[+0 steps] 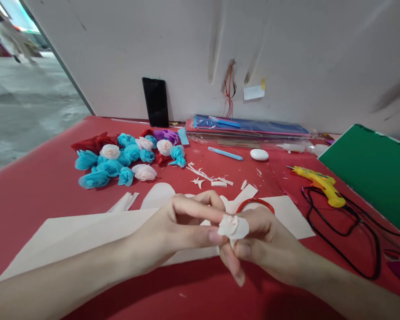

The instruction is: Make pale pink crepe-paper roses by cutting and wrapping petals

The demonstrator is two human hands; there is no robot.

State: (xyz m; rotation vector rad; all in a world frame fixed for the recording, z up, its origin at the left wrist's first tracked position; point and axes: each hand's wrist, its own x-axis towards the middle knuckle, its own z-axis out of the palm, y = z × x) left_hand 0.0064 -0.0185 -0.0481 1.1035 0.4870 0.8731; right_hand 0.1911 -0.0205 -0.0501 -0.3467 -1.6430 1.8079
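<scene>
Between both hands, near the middle front of the table, is a small white paper flower [232,227] with a rounded petal on its right side. My left hand [186,222] pinches its left edge between thumb and fingers. With thumb and fingers closed, my right hand [270,244] grips its narrow base and right side. Under and behind the hands lie white paper sheets [86,238] and cut pieces. The red handle of what looks like scissors [256,202] shows just behind my right hand; the rest of it is hidden.
Blue paper flowers [110,168], with pink and red ones, are heaped at the back left. A yellow glue gun [320,182] with a black cord [356,266] lies right, by a green board [370,178]. A phone [155,102] leans on the wall behind a blue pen [225,154].
</scene>
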